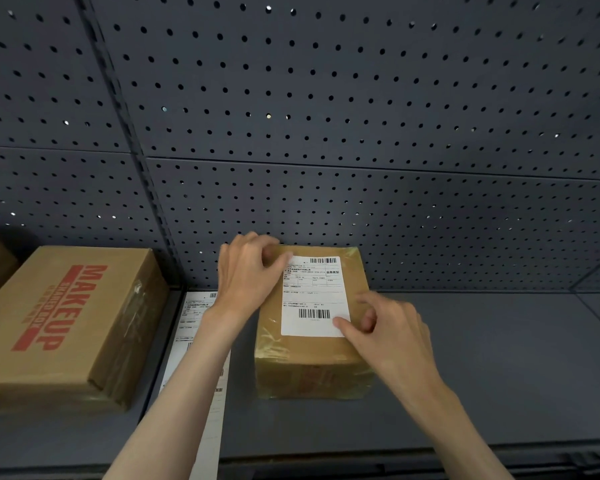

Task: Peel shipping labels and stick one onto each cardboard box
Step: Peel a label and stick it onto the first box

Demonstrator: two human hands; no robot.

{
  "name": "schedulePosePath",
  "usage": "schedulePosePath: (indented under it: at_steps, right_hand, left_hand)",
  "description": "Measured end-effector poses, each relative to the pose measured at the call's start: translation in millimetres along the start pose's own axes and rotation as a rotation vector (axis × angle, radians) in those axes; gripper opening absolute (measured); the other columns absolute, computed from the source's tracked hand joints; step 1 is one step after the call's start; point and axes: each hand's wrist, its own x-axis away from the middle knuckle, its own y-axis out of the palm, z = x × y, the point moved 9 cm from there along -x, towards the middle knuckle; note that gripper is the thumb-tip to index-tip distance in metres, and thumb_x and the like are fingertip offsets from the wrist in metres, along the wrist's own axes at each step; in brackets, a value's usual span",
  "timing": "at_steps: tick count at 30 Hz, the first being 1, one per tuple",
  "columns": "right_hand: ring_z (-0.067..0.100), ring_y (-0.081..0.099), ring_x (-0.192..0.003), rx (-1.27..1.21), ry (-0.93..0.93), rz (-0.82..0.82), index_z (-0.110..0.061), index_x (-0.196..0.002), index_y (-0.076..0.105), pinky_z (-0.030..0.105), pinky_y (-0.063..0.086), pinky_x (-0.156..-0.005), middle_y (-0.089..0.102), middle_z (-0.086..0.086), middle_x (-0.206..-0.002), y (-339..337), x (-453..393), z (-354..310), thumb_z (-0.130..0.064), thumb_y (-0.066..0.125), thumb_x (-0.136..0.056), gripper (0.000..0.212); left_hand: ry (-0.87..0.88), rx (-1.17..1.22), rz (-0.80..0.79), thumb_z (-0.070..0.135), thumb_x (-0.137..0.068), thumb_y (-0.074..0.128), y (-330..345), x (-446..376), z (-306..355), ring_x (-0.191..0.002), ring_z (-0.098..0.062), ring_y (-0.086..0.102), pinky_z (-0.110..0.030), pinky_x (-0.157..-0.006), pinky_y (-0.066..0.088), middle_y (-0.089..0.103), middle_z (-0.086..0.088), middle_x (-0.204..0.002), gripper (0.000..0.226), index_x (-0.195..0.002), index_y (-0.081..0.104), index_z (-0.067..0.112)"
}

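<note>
A shipping label [314,296] was seen lying flat on top of a tape-wrapped cardboard box [312,348] that stood on a dark shelf [482,368] in front of a perforated back panel [326,98]. The label's long axis ran away from the person, along the length of the box. Its far left corner was pressed by the thumb of the left hand [248,271], the other fingers being curled over the box's far edge; its near right corner was held down by the thumb of the right hand [385,327], whose fingers [366,297] were loosely bent just beside the label's right edge. The label thus lay between the two hands, each equally close, and smoothing was judged to be wanted along that diagonal. A strip of further labels [196,317] was seen on the shelf to the left, partly hidden by the left forearm. A larger box printed "MAKEUP" [66,323] stood beyond it, its visible faces unlabelled.
</note>
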Motion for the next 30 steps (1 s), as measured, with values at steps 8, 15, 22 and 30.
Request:
schedulePosePath:
  at_steps: [8,15,22,30]
  right_hand:
    - [0.011,0.058,-0.123,0.028,-0.545,0.075,-0.017,-0.123,0.072,0.035,0.049,-0.093,0.064,-0.009,-0.131,14.2,24.2,-12.3,-0.034,0.056,-0.103,0.031]
    - [0.004,0.035,-0.149,0.031,-0.657,-0.092,-0.021,-0.141,0.061,0.032,0.033,-0.119,0.053,-0.01,-0.152,40.7,36.8,-23.7,-0.039,0.039,-0.11,0.042]
    - [0.007,0.042,-0.146,0.073,-0.639,-0.021,-0.014,-0.141,0.062,0.035,0.036,-0.118,0.056,-0.004,-0.15,33.7,37.8,-7.8,-0.044,0.038,-0.109,0.05]
    - [0.012,0.046,-0.144,0.087,-0.591,0.029,-0.011,-0.138,0.064,0.038,0.037,-0.119,0.058,0.002,-0.148,21.2,34.0,6.4,-0.048,0.039,-0.108,0.054]
  left_hand:
    - [0.305,0.097,-0.278,0.05,-0.094,0.057,-8.6,93.9,33.8,-0.12,-0.001,0.055,-0.033,-0.099,0.045,0.066,0.017,-0.122,0.038,-0.115,0.074,0.024]
    - [0.443,0.06,-0.323,0.039,-0.101,0.054,-6.1,129.0,44.7,-0.139,-0.001,0.045,-0.026,-0.118,0.034,0.057,0.011,-0.142,0.039,-0.132,0.067,0.02]
    - [0.423,0.049,-0.256,0.044,-0.099,0.055,-18.6,131.3,31.7,-0.137,-0.005,0.049,-0.033,-0.116,0.04,0.06,0.006,-0.14,0.044,-0.129,0.068,0.014]
    - [0.403,-0.005,-0.256,0.048,-0.099,0.054,-23.4,128.2,36.1,-0.134,-0.003,0.051,-0.028,-0.115,0.038,0.065,0.007,-0.135,0.043,-0.124,0.072,0.018]
